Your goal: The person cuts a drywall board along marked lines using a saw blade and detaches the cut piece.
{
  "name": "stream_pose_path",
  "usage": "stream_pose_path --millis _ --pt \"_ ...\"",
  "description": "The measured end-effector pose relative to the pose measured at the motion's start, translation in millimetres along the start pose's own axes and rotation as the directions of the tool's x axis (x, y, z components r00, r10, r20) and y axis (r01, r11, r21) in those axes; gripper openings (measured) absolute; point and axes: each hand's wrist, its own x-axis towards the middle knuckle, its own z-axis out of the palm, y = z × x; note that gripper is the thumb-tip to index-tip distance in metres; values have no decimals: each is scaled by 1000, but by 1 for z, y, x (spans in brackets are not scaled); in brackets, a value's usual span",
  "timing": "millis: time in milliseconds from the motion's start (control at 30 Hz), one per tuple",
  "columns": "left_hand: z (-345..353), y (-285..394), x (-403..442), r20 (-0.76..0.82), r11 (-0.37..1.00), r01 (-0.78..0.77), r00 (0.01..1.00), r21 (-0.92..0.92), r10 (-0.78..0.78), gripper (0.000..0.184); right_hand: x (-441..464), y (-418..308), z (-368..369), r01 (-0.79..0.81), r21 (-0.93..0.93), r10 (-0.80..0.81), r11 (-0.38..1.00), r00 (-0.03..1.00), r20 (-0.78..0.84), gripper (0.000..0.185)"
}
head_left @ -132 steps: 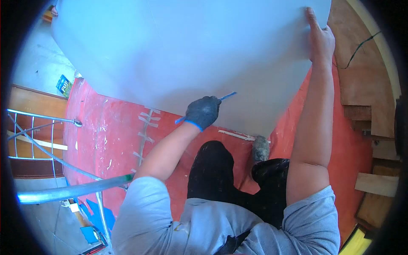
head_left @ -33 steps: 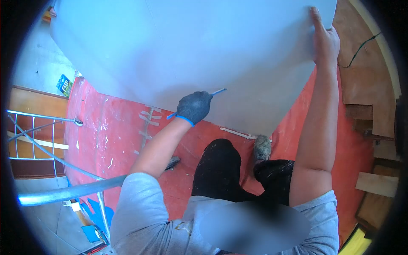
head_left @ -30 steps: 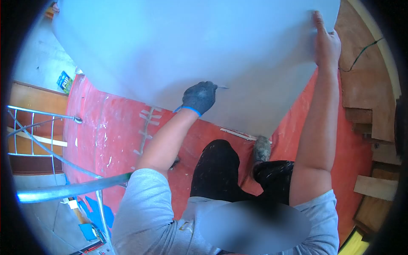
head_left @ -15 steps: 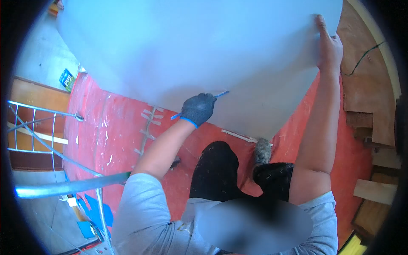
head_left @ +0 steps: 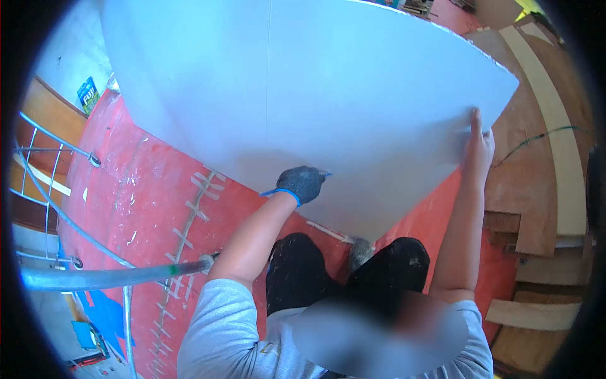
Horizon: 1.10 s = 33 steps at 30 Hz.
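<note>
A large pale board (head_left: 353, 101) stands tilted before me, its lower corner by my shoe (head_left: 360, 254). My left hand (head_left: 300, 185), in a dark glove with a blue cuff, is closed around a slim blue pen-like tool (head_left: 326, 174). The tool lies close to the board's face; I cannot tell whether its tip touches. My bare right hand (head_left: 478, 150) grips the board's right edge, thumb on the front and fingers mostly hidden behind. A thin straight line runs down the board's upper middle.
Red floor covering (head_left: 145, 183) with taped seams spreads beneath me. A metal tube frame (head_left: 113, 276) stands close on the left. Brown wood sheets (head_left: 524, 145) and offcuts lie to the right. A blue-green FUJI packet (head_left: 88, 95) is at upper left.
The board's upper edge and right corner have come into view, lower in the picture. My right hand appears lower too. My left hand still holds the blue tool, now slightly lower.
</note>
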Motion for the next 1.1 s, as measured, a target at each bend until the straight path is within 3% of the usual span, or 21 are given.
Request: stream_pose_path --millis 100,167,267,367,467,567,667,767,867,967,1000,1067,1100 --pt "-13 -2 10 145 995 56 989 -81 -44 37 -9 3 6 -46 193 43 980 999 18 65" --pt "-23 5 8 197 990 86 978 -112 -63 39 -9 3 10 -54 163 59 985 998 -28 53" --pt "-7 11 -1 129 968 142 985 -206 -116 40 -9 23 8 -84 283 79 955 996 29 43" --pt "-10 18 -5 177 949 233 964 -213 -197 39 -10 30 10 -43 361 46 931 999 0 37" --pt "-11 6 3 205 974 140 973 -178 -103 34 -11 24 10 -28 318 33 948 999 -10 37" --pt "14 -21 19 192 989 -121 972 -90 136 30 -9 17 16 4 321 12 947 999 -49 37" --pt "47 -43 26 6 958 -261 965 -114 264 27 -6 16 19 3 270 20 963 996 -84 37" --pt "10 -16 11 104 983 -36 993 -178 55 27 -5 20 13 -44 252 62 967 996 -64 41" --pt "16 -26 7 60 974 -97 992 -206 112 26 -2 22 -4 -76 132 72 988 997 34 47" --pt "54 -57 21 6 943 -284 957 -173 289 26 -16 -8 -13 4 -228 -63 974 965 -254 52" --pt "61 -63 24 -15 923 -361 932 -132 362 26 -30 -29 -11 110 -296 -224 949 896 -383 51" --pt "71 -77 31 -24 851 -526 850 -5 525 28 -74 -101 -11 349 9 -340 937 918 -205 49" --pt "69 -76 32 -29 833 -553 832 12 553 29 -119 -149 -8 420 -22 -421 907 907 -30 45"
